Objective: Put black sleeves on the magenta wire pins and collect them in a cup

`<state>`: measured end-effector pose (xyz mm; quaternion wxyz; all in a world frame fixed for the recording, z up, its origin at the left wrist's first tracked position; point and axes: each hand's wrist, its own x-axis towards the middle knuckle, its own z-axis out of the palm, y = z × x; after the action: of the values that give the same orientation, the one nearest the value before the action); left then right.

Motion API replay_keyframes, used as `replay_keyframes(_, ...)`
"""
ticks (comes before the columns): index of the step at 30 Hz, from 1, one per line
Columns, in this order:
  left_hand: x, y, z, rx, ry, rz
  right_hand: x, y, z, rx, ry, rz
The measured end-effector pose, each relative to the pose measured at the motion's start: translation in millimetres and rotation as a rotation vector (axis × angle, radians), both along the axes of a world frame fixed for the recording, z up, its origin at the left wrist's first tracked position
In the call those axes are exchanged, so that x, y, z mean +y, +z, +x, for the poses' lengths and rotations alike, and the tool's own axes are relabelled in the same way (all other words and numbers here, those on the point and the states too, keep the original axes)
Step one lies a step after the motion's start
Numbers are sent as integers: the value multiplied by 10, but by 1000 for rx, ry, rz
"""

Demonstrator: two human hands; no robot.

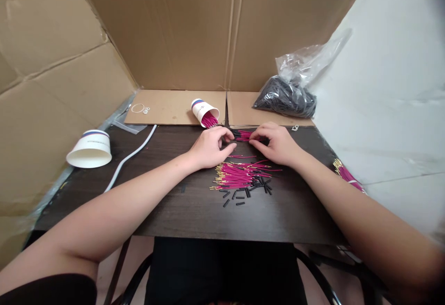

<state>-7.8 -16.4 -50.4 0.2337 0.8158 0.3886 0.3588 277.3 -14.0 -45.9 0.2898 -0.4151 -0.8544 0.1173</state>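
Observation:
My left hand (212,146) is at the left end of a small row of magenta wires (244,136) with black sleeves on their ends. Its thumb and forefinger are apart, with no thing visible between them. At the other end of the row, my right hand (273,142) has its thumb and fingertips closed on magenta wires. Nearer to me lies a larger pile of magenta wires (236,175) with gold-coloured tips, mostly pointing left. Short black sleeves (239,197) are scattered along the pile's near side.
Behind my left hand a paper cup (200,106) lies tipped, with magenta wires inside. Another paper cup (89,149) is at the left, near a white cable (134,154). A clear bag of black pieces (287,98) rests at the back right. A tied wire bundle (347,175) is at the right edge.

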Motion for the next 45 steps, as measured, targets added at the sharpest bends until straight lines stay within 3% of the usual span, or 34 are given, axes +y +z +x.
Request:
replay_keyframes(8,4,4,0,8,-1,-2,58,-94,-66,64,-10,28)
replay_keyframes(18,3,5,4,16,5,-15,223,-115,261,-78,-36,-60)
replay_keyframes(27,13,-3,9,14,21,-10,288,-156,171,-77,-14,-85)
replay_keyframes(39,48,-40,11,-13,63,19,232,-93,-60,-547,-108,23)
replay_keyframes(45,56,-43,11,-18,74,24,199,-97,-98,-628,-111,21)
